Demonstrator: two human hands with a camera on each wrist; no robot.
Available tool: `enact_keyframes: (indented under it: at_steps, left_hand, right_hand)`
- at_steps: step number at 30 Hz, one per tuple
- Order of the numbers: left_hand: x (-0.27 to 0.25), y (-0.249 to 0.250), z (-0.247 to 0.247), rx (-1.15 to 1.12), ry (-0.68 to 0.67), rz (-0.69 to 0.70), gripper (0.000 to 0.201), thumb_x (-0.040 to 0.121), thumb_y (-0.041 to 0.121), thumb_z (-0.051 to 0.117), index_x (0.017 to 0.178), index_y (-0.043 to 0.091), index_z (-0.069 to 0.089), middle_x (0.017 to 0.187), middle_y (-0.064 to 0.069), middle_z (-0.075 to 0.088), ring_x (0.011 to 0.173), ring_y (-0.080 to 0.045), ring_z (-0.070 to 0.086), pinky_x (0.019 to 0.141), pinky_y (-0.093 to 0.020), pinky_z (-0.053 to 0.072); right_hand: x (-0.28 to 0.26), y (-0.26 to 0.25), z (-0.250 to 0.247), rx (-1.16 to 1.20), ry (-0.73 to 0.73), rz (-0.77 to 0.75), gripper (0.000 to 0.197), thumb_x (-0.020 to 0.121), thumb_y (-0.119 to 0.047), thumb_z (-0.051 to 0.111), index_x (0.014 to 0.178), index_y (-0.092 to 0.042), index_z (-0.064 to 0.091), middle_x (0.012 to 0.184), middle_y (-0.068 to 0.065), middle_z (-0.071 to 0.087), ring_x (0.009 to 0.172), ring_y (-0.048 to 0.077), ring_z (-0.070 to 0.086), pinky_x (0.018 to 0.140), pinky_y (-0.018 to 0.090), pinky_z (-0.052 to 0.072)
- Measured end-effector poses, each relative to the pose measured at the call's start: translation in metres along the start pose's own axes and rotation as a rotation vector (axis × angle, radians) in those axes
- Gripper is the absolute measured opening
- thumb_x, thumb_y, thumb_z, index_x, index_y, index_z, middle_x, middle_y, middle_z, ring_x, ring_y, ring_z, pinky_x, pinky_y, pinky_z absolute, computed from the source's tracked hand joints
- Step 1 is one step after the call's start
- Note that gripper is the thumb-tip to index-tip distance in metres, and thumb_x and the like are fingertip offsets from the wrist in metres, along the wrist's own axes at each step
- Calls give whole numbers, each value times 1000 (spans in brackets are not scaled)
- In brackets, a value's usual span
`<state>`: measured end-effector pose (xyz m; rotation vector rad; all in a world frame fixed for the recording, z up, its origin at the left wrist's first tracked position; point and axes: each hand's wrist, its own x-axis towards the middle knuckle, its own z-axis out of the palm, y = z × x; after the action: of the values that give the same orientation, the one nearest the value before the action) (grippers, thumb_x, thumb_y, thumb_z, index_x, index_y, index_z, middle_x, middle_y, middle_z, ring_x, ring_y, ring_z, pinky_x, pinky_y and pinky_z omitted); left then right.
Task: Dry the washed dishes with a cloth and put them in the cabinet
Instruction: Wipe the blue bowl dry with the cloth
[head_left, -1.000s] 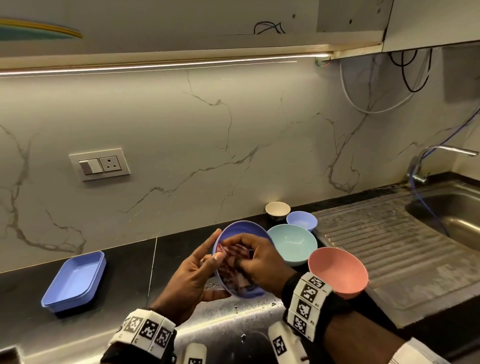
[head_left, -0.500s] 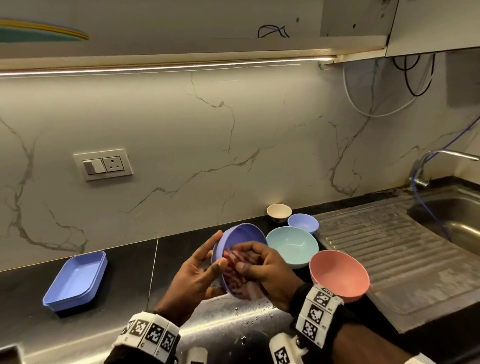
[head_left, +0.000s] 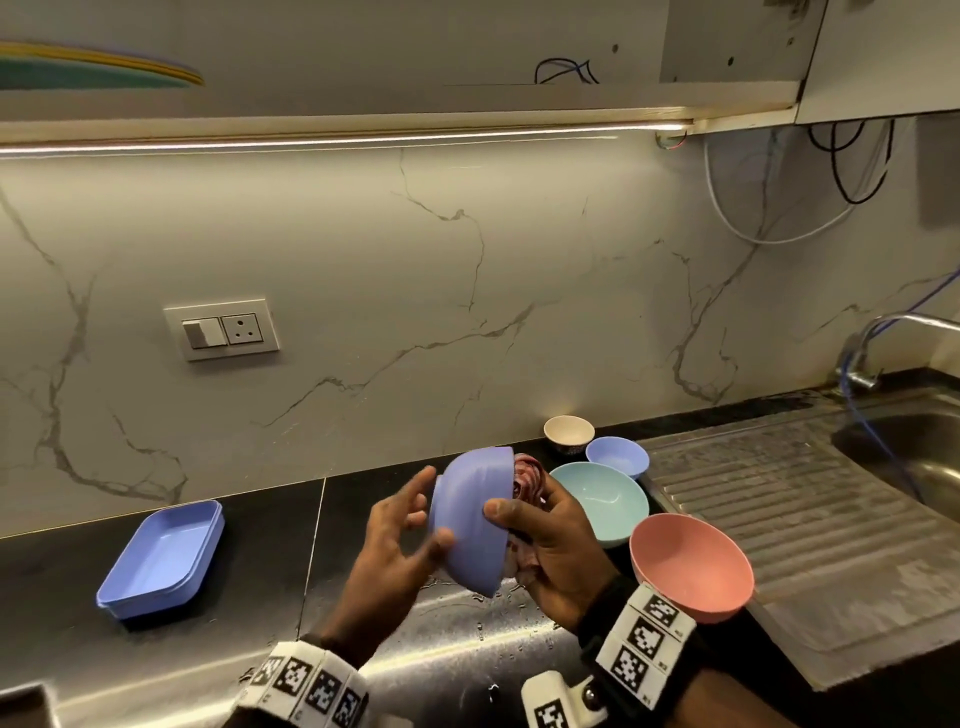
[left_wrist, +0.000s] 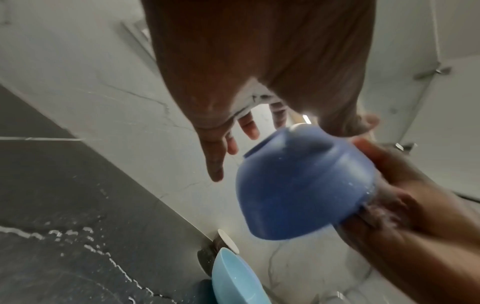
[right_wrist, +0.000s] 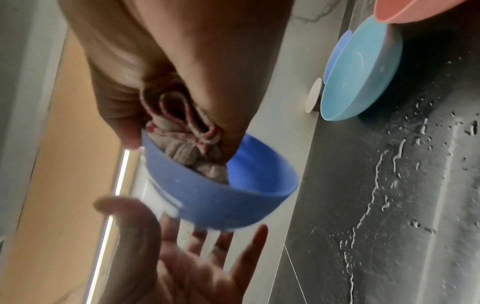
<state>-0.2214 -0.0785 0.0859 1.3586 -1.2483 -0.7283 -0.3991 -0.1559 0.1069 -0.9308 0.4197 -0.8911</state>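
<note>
A periwinkle blue bowl (head_left: 470, 519) is held up on its side over the counter, its base toward the left and its mouth toward the right. My right hand (head_left: 550, 540) grips its rim, thumb on the outside wall, fingers inside pressing a bunched pink-and-white cloth (head_left: 527, 475) against the inner surface. The right wrist view shows the cloth (right_wrist: 187, 144) stuffed into the bowl (right_wrist: 207, 197). My left hand (head_left: 400, 525) is spread flat beside the bowl's base, fingers straight; only the thumb seems to touch the bowl. In the left wrist view the fingers (left_wrist: 215, 156) stand apart from the bowl (left_wrist: 303, 185).
A teal bowl (head_left: 602, 499), a pink bowl (head_left: 691, 566), a small blue bowl (head_left: 618, 456) and a cream cup (head_left: 569, 432) sit right of my hands. A blue tray (head_left: 161, 558) lies at left. Drainboard (head_left: 805, 519) and sink (head_left: 914, 457) are at right; the cabinet (head_left: 467, 47) is overhead. The counter (head_left: 467, 649) is wet.
The bowl has turned so its outside faces me. My left hand has let go of the rim and spread open beside the base, while the right hand keeps the cloth inside.
</note>
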Motion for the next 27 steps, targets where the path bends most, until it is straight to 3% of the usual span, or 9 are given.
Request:
enact_keyframes:
  at_steps: [3, 6, 9, 13, 16, 19, 22, 25, 27]
  left_hand:
    - [6, -1, -15, -253, 112, -178, 84, 68, 84, 58, 141, 45, 47, 148, 3, 49, 128, -17, 55, 91, -37, 55]
    - [10, 5, -17, -515, 46, -366, 66, 84, 69, 49, 132, 24, 59, 130, -5, 68, 119, -25, 64, 92, -44, 54]
    - [8, 11, -16, -623, -14, -458, 57, 94, 57, 37, 128, 18, 62, 124, -12, 70, 115, -31, 66, 94, -48, 53]
    - [6, 9, -29, -710, 39, -372, 57, 91, 48, 49, 129, 7, 61, 120, -22, 69, 97, -32, 72, 77, -45, 61]
    - [2, 7, -31, -619, 35, -321, 52, 91, 42, 53, 127, 5, 60, 119, -26, 68, 95, -38, 71, 72, -49, 62]
    - [0, 3, -28, -524, 40, -308, 58, 86, 52, 70, 121, 7, 61, 117, -20, 69, 97, -38, 71, 71, -50, 61]
    - [-2, 1, -25, -467, -33, -287, 72, 68, 54, 81, 122, 10, 59, 117, -15, 69, 102, -37, 70, 69, -45, 59]
    - [-2, 6, -16, -451, -106, -252, 56, 79, 41, 72, 124, 10, 58, 114, -13, 71, 102, -37, 70, 65, -38, 58]
    - [-4, 9, -9, -452, -136, -233, 49, 82, 31, 67, 125, 10, 59, 115, -13, 72, 103, -37, 70, 69, -37, 59]
  right_hand:
    - [-6, -9, 0, 44, -179, 32, 66, 74, -15, 85, 133, -9, 55, 128, 26, 60, 113, 43, 61, 83, 52, 56]
    - [-11, -14, 2, 107, -286, 73, 67, 70, -14, 88, 129, -5, 58, 125, 26, 61, 110, 42, 63, 75, 46, 60]
    - [-11, -20, -5, 114, -312, 82, 55, 70, -11, 87, 120, -6, 65, 124, 26, 62, 110, 43, 64, 78, 48, 60]
    - [3, -21, -27, -139, 19, -24, 73, 61, -23, 94, 124, -7, 60, 124, 25, 63, 113, 43, 62, 84, 47, 57]
    - [12, -25, -45, -216, 331, -142, 50, 77, -11, 79, 123, -12, 60, 114, 19, 69, 99, 32, 69, 77, 40, 57]
    - [16, -38, -48, -128, 291, -105, 37, 87, -9, 68, 123, -13, 59, 105, 16, 70, 92, 31, 69, 83, 44, 56]
    - [18, -40, -31, -386, 202, -177, 37, 90, 0, 64, 118, -24, 63, 108, 5, 73, 99, 23, 69, 87, 38, 57]
    - [27, -24, -22, -682, 194, -174, 41, 90, 2, 64, 109, -34, 65, 108, -2, 72, 103, 14, 68, 95, 36, 55]
    - [32, -14, -21, -692, 152, -42, 23, 94, -13, 63, 105, -32, 66, 108, 2, 71, 107, 22, 66, 99, 45, 53]
